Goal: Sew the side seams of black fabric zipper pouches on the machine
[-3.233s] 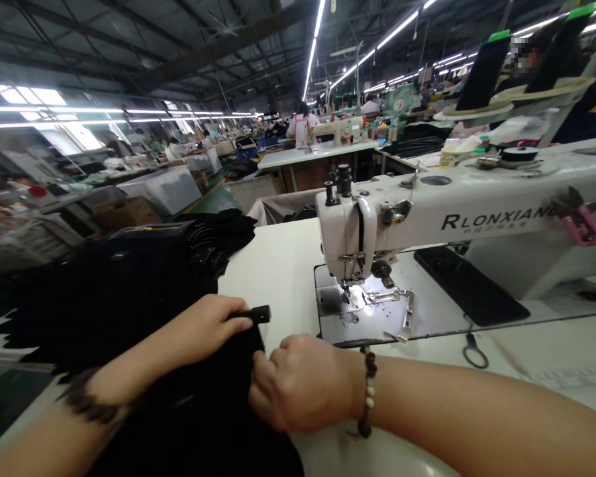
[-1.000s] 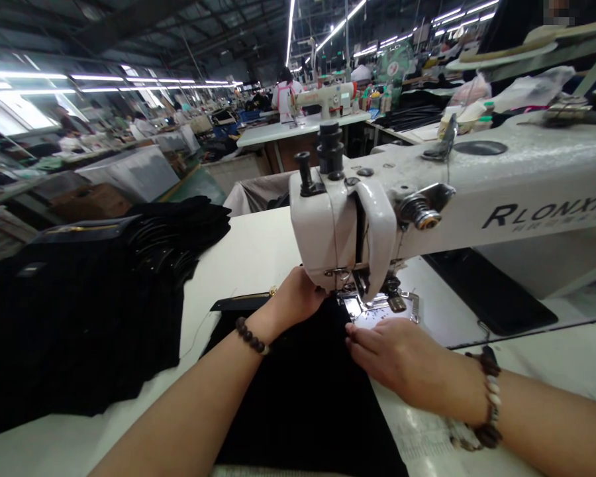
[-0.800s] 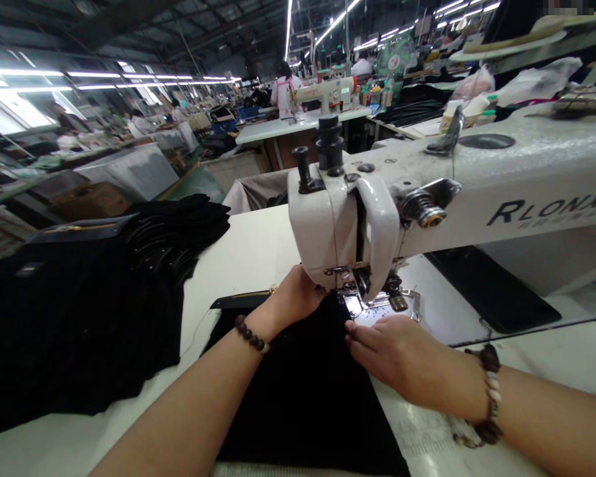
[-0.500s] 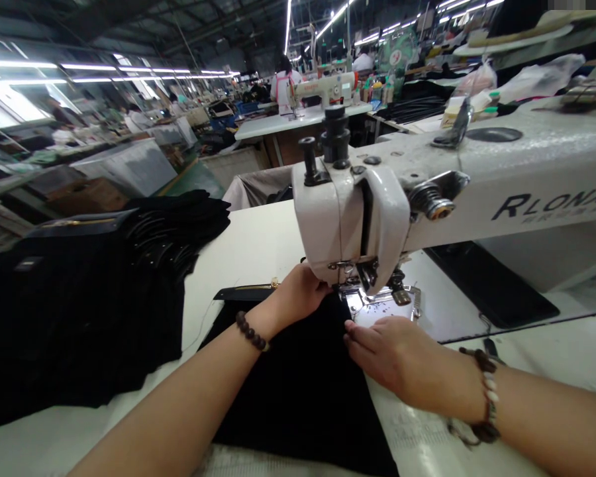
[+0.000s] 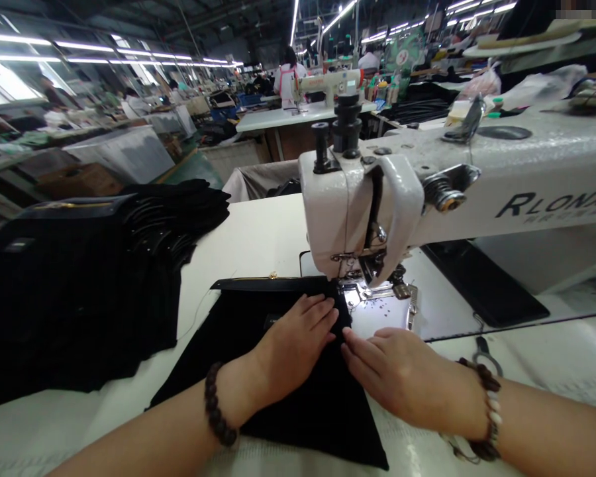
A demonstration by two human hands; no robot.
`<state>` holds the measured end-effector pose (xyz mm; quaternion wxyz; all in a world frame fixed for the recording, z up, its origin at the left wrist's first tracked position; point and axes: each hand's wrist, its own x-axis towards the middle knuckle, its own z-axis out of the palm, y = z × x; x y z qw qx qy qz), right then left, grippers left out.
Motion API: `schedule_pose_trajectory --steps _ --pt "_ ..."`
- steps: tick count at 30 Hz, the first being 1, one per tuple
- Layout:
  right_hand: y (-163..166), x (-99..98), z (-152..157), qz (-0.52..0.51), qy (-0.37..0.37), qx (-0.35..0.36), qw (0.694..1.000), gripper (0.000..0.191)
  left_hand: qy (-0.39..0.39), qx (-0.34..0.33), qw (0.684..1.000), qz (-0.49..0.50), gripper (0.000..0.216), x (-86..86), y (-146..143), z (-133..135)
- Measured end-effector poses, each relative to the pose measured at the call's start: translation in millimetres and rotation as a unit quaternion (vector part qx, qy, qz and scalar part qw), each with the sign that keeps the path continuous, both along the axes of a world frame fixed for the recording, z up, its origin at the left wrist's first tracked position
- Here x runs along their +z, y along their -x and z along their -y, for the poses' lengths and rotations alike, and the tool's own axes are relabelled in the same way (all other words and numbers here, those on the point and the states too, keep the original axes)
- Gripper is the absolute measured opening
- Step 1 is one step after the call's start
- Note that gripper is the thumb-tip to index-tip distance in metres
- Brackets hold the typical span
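A black fabric panel (image 5: pixel 298 424) with a zipper (image 5: pixel 273 277) along its far edge lies on the white sewing table, its far right corner under the presser foot of a white sewing machine (image 5: pixel 338 205). A small dark label shows beside my left hand (image 5: pixel 295 344). That hand rests on top of the panel, fingers stretched toward the needle area and holding nothing. At the panel's right edge, just in front of the foot, my right hand (image 5: pixel 402 377) has its thumb and fingers closed on the fabric. The needle tip itself cannot be made out.
A tall stack of black zippered panels (image 5: pixel 79 285) stands on the left. Thread snips (image 5: pixel 487 354) lie behind my right wrist, partly hidden. A dark pad (image 5: pixel 481 285) sits under the machine arm. Farther back are another sewing machine (image 5: pixel 322 85) and a person (image 5: pixel 285 79).
My left hand has drawn back from beside the presser foot and now lies flat on the panel, uncovering the zipper and label. My right hand stays at the right edge.
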<state>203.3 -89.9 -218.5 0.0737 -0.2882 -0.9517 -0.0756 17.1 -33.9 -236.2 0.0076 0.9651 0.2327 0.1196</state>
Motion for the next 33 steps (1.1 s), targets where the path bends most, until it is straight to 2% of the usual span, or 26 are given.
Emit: schedule_pose_trajectory --steps 6,17,21,25,28,30,32,33 --pt "-2 1.3 -7 0.03 -0.001 -0.003 1.0 0.029 -0.007 0.005 1.0 -0.008 0.027 -2.4 -4 -12" --pt "-4 -2.9 -23 0.039 0.034 -0.058 0.997 0.021 -0.059 -0.01 0.997 -0.042 0.024 -2.2 -9 -30" --pt "-1 -1.8 -27 0.044 0.041 -0.071 0.996 0.018 -0.053 0.0 0.998 -0.046 0.024 -1.5 -11 -33" --pt "-7 2.6 -30 0.021 0.081 -0.085 0.993 0.018 -0.018 0.01 0.999 -0.045 0.025 3.2 -10 -36" --pt "-30 12.5 -31 -0.033 0.123 -0.11 0.986 0.021 0.02 0.033 0.997 -0.064 0.039 12.6 -4 -26" --pt "-52 20.6 -33 -0.06 0.152 -0.131 0.978 0.034 0.04 0.034 0.995 -0.082 0.064 20.9 2 -12" --pt "-70 27.0 -36 -0.066 0.19 -0.119 0.972 0.039 0.043 0.004 0.995 -0.094 0.085 28.6 7 7" --pt "-76 28.9 -37 -0.068 0.202 -0.113 0.97 0.036 0.038 -0.018 0.995 -0.095 0.085 31.7 9 15"
